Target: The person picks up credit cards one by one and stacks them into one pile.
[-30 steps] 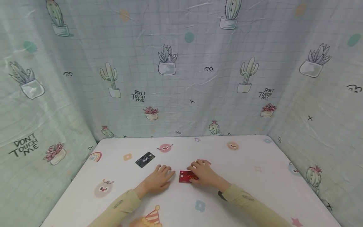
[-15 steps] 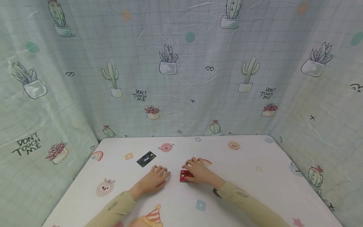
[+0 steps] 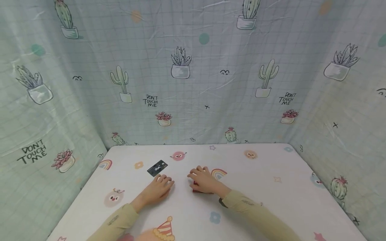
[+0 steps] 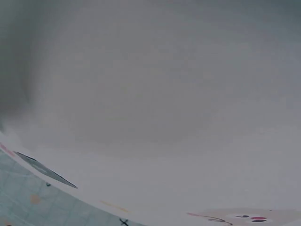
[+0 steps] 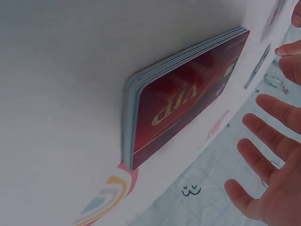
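Observation:
A small stack of red VIP cards (image 5: 188, 101) lies flat on the white patterned table (image 3: 265, 187). In the head view my right hand (image 3: 203, 180) covers most of the red stack (image 3: 197, 191). The right wrist view shows its fingers (image 5: 265, 162) straight and spread just over the cards, gripping nothing. My left hand (image 3: 159, 188) lies flat on the table left of the stack, fingers straight. A single black VIP card (image 3: 157, 168) lies just beyond the left hand; its dark edge (image 4: 44, 169) shows in the left wrist view.
Cactus-print curtains (image 3: 193, 83) close off the table at the back and both sides. The tablecloth carries printed rainbows, faces and a party hat (image 3: 164, 229). Bare cloth stretches to the right of my right arm.
My right hand has slid left over the red stack, hiding more of it. My left hand has shifted left, away from the stack. The black card has not moved.

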Available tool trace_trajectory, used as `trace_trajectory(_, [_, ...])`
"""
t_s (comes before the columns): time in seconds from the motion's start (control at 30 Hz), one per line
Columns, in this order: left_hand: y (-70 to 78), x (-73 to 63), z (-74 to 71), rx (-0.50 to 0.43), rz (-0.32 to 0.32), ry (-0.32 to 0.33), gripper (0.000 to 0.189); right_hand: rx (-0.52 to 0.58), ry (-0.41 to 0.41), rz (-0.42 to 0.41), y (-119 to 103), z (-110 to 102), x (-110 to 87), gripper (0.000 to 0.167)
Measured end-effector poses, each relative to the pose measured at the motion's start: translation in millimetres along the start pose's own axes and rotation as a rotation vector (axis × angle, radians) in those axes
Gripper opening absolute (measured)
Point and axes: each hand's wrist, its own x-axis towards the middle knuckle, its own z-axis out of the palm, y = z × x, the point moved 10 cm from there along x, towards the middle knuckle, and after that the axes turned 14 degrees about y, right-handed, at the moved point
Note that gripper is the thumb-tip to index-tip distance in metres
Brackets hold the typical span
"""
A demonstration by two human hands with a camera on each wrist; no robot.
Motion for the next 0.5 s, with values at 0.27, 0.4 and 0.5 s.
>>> trace_trajectory(0.27, [-19.6, -13.0, -3.3, 0.013, -0.05, -0.001, 0.03, -0.07, -0.039, 0.006, -6.0, 10.8, 18.9, 0.035])
trace_trajectory(0.4, [-32.3, -17.7, -3.4, 0.049, -0.079, -0.015, 0.028, -0.085, -0.074, 0.013, -9.1, 18.7, 27.0, 0.036])
trace_trajectory(0.5, [-41.1, -20.8, -5.9, 0.073, -0.08, 0.022, 0.028, -0.085, -0.075, 0.015, -11.3, 22.0, 32.9, 0.036])
